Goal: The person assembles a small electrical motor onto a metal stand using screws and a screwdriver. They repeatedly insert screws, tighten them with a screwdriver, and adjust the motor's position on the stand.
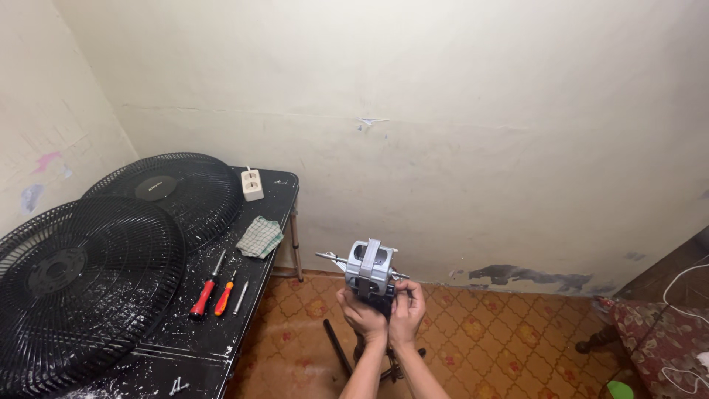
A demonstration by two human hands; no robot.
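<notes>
On the black table (221,336) at your left, two fan grilles (88,288) lie flat and overlapping, out of your way, with the screwdrivers (207,284) beside them within reach. You hold the grey fan motor (368,267) up over the tiled floor (502,332), its shaft running left to right, nearly level. Your left hand (362,316) and right hand (408,309) both wrap closed around its dark base from below, steadying it.

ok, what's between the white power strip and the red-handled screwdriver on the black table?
In the head view, a folded green-and-white checked cloth lies between the white power strip and the red-handled screwdriver on the black table, beside a black fan grille.
</notes>
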